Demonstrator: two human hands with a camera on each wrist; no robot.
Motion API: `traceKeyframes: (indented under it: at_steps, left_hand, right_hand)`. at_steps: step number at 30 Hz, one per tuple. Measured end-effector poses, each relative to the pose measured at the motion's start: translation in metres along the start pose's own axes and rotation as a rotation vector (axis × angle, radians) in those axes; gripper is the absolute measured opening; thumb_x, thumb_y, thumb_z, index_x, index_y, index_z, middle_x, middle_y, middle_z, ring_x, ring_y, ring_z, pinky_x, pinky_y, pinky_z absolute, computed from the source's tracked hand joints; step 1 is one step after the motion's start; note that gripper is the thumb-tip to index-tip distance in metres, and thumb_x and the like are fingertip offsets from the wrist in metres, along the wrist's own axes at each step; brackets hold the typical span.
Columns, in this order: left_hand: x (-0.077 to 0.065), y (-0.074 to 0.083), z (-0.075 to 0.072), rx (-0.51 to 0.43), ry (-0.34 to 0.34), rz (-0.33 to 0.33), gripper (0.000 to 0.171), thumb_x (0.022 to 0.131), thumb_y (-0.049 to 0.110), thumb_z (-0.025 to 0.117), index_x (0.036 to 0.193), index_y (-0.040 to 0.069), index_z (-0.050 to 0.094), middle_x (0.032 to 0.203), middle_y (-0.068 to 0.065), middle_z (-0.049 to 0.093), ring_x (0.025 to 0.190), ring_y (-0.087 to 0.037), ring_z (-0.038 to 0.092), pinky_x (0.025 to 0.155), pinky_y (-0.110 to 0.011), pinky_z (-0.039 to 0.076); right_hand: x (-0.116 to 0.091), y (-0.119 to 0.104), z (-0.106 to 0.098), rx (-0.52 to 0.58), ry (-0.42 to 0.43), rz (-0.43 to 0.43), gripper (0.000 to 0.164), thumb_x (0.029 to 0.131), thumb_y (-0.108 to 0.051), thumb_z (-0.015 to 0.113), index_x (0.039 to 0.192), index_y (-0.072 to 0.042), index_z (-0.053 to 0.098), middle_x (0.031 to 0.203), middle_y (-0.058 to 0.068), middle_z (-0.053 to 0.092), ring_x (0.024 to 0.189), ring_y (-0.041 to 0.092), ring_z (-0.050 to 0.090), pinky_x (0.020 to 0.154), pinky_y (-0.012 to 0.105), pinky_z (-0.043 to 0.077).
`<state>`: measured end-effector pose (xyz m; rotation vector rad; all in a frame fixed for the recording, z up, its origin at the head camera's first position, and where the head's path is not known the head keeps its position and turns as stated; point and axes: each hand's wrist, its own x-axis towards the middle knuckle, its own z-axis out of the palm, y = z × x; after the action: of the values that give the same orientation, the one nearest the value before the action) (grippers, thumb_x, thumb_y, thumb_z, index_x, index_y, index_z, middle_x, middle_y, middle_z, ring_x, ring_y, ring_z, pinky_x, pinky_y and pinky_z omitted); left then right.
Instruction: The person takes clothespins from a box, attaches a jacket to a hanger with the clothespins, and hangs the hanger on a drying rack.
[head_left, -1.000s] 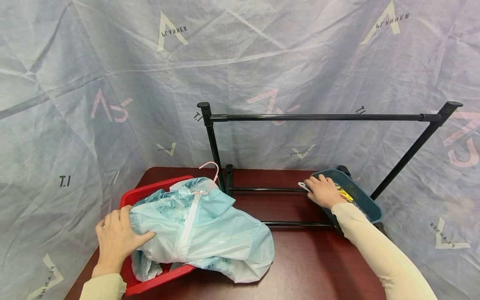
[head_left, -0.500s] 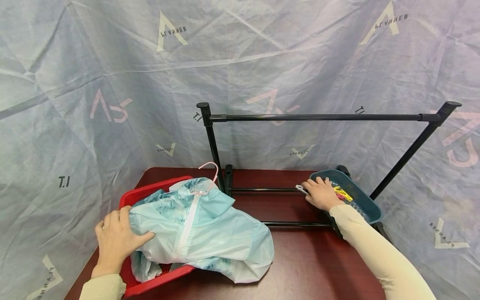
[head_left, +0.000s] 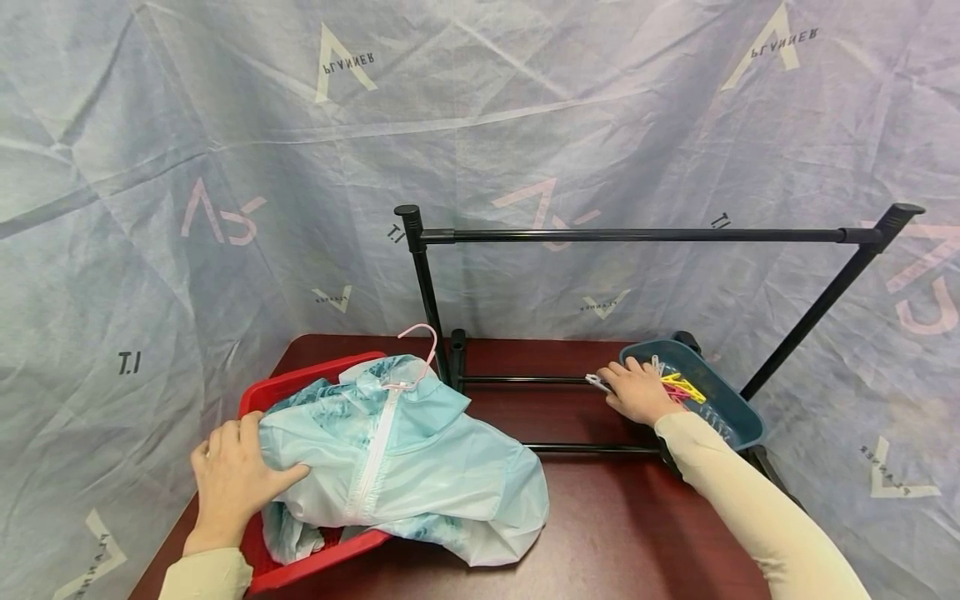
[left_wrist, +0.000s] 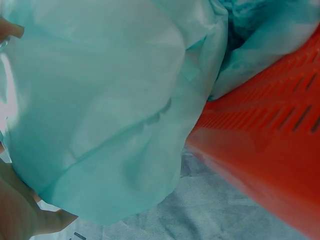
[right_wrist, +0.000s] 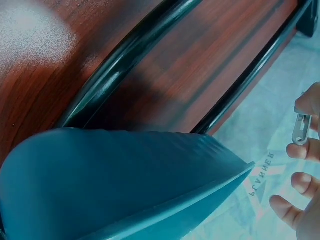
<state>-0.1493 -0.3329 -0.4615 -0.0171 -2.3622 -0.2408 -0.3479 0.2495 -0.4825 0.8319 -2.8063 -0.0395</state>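
Observation:
A pale blue jacket (head_left: 450, 467) with a white zip lies over the red basket (head_left: 315, 562), a pink hanger (head_left: 432, 340) poking out at its collar. My left hand (head_left: 232, 475) grips the jacket's left side at the basket's rim; the left wrist view shows the jacket's cloth (left_wrist: 110, 100) between thumb and fingers. Over the near left end of the blue-grey bin (head_left: 738, 412), my right hand (head_left: 636, 390) pinches a whitish clothespin (right_wrist: 301, 129) between thumb and forefinger, its other fingers loosely bent. Yellow clothespins (head_left: 688, 388) and pink ones lie in the bin beneath the wrist.
A black garment rack (head_left: 637, 236) stands on the dark red table (head_left: 600, 517), its lower bars running between the basket and the bin. Grey printed cloth (head_left: 525, 108) hangs behind. More bluish clothing sits in the basket under the jacket.
My right hand has shifted slightly left with the clothespin, showing more of the pins in the bin. My left hand and the jacket have stayed put.

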Motion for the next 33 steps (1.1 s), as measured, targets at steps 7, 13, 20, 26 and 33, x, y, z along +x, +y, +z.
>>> traceKeyframes:
  at_steps: [7,13,20,26,33]
  left_hand:
    - [0.000,0.001,-0.001,0.003,-0.010,-0.009,0.094,0.045,0.046,0.084,0.115,-0.006,0.052,0.091,-0.030,0.053,0.084,-0.048,0.051,0.072,-0.065,0.037]
    - [0.000,0.001,0.000,0.008,-0.009,-0.003,0.095,0.045,0.048,0.084,0.115,-0.007,0.052,0.091,-0.031,0.053,0.083,-0.048,0.051,0.072,-0.065,0.037]
    - [0.000,0.001,0.000,0.004,-0.008,-0.004,0.095,0.045,0.049,0.083,0.115,-0.007,0.052,0.092,-0.031,0.053,0.084,-0.048,0.051,0.073,-0.066,0.037]
    - [0.000,0.001,0.000,0.003,-0.008,-0.006,0.095,0.045,0.049,0.083,0.115,-0.007,0.052,0.092,-0.030,0.053,0.084,-0.048,0.051,0.073,-0.065,0.037]
    - [0.000,0.001,0.000,-0.001,-0.011,-0.014,0.095,0.044,0.047,0.085,0.115,-0.007,0.052,0.091,-0.030,0.052,0.084,-0.048,0.051,0.074,-0.065,0.036]
  right_hand:
    - [-0.001,-0.006,-0.001,0.002,-0.009,-0.026,0.038,0.087,-0.019,0.073,0.123,-0.008,0.063,0.107,0.007,0.059,0.093,0.031,0.047,0.073,0.046,0.039]
    - [-0.001,-0.009,0.004,-0.003,-0.016,-0.053,0.038,0.087,-0.019,0.073,0.123,-0.009,0.063,0.106,0.006,0.059,0.090,0.028,0.045,0.074,0.045,0.039]
    - [0.000,-0.015,0.002,-0.006,0.026,-0.100,0.038,0.086,-0.019,0.072,0.122,-0.009,0.064,0.104,0.006,0.059,0.089,0.027,0.045,0.072,0.045,0.039]
    - [0.000,-0.020,-0.002,-0.016,0.029,-0.122,0.038,0.087,-0.019,0.071,0.123,-0.009,0.064,0.106,0.006,0.060,0.089,0.027,0.045,0.073,0.044,0.039]
    - [0.001,-0.025,-0.004,-0.013,0.031,-0.139,0.038,0.087,-0.019,0.072,0.123,-0.009,0.064,0.108,0.006,0.060,0.090,0.027,0.046,0.075,0.046,0.041]
